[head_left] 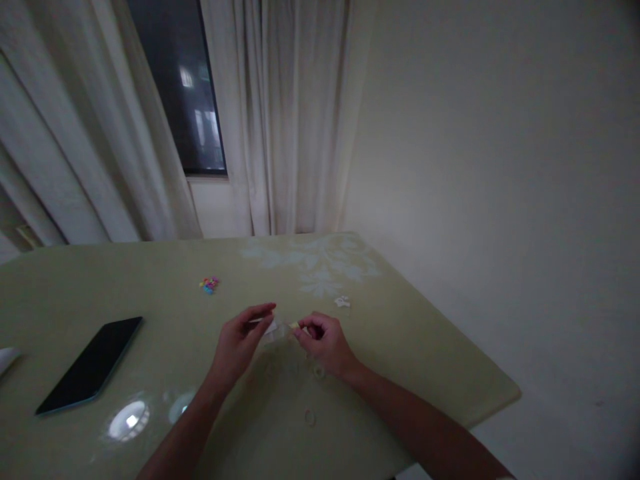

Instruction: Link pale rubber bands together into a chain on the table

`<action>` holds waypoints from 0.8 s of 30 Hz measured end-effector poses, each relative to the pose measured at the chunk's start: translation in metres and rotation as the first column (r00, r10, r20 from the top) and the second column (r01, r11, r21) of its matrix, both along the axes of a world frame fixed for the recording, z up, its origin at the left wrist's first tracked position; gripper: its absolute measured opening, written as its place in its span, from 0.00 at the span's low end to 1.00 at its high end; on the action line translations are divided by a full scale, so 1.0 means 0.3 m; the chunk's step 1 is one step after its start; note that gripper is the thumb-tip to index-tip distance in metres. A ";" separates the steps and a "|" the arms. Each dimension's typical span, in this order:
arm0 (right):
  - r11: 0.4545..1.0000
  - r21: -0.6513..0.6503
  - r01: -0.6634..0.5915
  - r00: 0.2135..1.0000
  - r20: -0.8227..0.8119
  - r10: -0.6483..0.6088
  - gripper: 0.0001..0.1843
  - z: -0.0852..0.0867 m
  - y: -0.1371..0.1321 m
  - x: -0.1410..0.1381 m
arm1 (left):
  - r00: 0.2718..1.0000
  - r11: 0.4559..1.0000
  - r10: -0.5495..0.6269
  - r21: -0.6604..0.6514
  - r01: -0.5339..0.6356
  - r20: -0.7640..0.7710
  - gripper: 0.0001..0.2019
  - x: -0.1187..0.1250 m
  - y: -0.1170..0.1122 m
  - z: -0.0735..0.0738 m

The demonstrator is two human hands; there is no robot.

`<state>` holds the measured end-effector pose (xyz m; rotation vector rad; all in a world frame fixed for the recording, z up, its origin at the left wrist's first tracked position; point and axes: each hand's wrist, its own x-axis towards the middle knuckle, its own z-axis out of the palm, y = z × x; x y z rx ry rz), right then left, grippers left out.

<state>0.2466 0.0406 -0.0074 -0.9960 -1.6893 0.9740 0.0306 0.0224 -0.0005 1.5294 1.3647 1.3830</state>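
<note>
Both my hands meet over the middle of the green glass-topped table [410, 353]. My left hand [237, 343] pinches one side of a small clear plastic bag [275, 331], fingers curled over it. My right hand [325, 341] is closed in a pinch on a tiny yellowish piece [295, 325] at the bag's other end. What is inside the bag I cannot make out.
A dark phone [93, 363] lies face up at the left. A small heap of coloured bits [209, 285] sits further back, and a small white piece [343, 301] lies to the right. Curtains [285, 113], a dark window and a wall stand behind; the table's right edge is close.
</note>
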 end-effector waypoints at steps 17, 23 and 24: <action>0.862 -0.043 -0.505 0.276 0.938 0.209 0.11 0.167 0.319 -0.330 | 0.916 0.996 -0.086 -0.022 0.084 -0.391 0.35 -0.133 0.070 -0.127; 0.818 -0.100 -0.567 0.271 0.915 0.300 0.07 0.197 0.317 -0.332 | 0.906 0.998 -0.054 0.001 0.060 -0.420 0.36 -0.131 0.073 -0.137; 0.812 -0.096 -0.575 0.287 0.906 0.310 0.07 0.211 0.318 -0.325 | 0.906 0.999 -0.045 -0.002 0.049 -0.422 0.37 -0.130 0.073 -0.140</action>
